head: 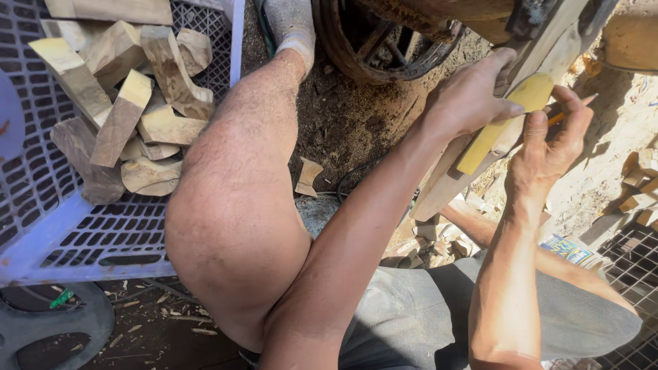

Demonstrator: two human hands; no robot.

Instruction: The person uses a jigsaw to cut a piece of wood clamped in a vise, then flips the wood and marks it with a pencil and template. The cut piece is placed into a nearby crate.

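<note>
Holding: my left hand presses a yellow, curved flat wooden template against a pale, long wooden plank, fingers spread over its far end; my right hand is closed around an orange pencil just right of the template.
Where the work sits: plank and template lean at the far right of the scene, above my right thigh, near a rusty round metal wheel.
How the template handles: thin, light and stiff, I judge; smooth enough to slide, so flat pressure from thumb and fingers on its face suits it better than a pinch at the edge.
How the plank handles: rigid and heavier, rough-sawn; best gripped along its long edges.
Pencil: slim and light, held near the tip end as far as I can tell.
Blue crate: a blue-violet plastic lattice crate at the left holds a loose heap of rough-cut pale wooden blocks, some curved, filling its far part.
Ground: sawdust and wood offcuts lie between my knees.
</note>
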